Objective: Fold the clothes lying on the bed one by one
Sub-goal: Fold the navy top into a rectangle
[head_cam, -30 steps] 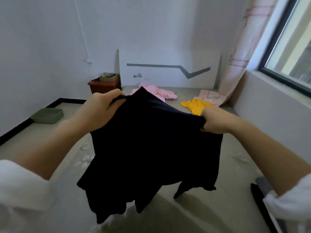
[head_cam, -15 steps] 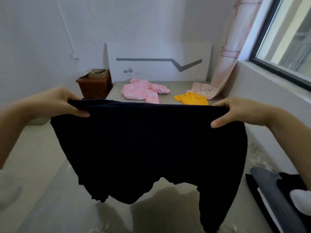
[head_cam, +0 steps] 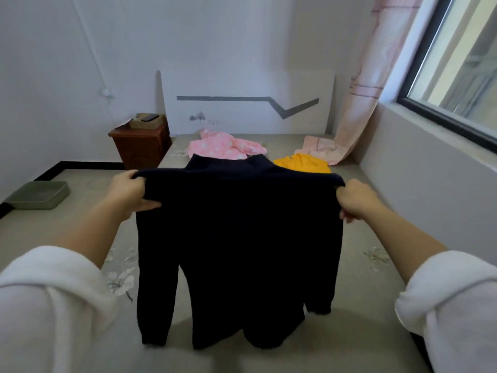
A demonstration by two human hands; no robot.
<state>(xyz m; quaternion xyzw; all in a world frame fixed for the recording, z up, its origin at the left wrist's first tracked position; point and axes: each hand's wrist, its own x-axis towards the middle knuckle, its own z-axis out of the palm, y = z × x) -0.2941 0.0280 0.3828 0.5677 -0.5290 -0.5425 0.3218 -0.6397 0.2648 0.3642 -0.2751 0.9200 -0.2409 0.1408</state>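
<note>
You are holding the dark navy long-sleeved knit top [head_cam: 239, 238] up over the bed [head_cam: 376, 238], your left hand [head_cam: 129, 193] and right hand [head_cam: 355, 200] each gripping a shoulder.

The sweater [head_cam: 239, 238] is a plain, very dark navy, close to black. One garment [head_cam: 220, 146] is pink, dotted with white spots; another garment [head_cam: 304, 164] is plain orange-yellow. The bed sheet [head_cam: 363, 224] is grey-beige with scattered pale flower prints. The curtain [head_cam: 360, 103] is light pink with darker pink crossing stripes. The white headboard [head_cam: 247, 84] bears a grey zigzag line and small grey trees. The nightstand [head_cam: 139, 146] is reddish brown, the tray [head_cam: 37, 195] olive green, the sleeves [head_cam: 48, 305] white, the window frame [head_cam: 441, 122] black.
</note>
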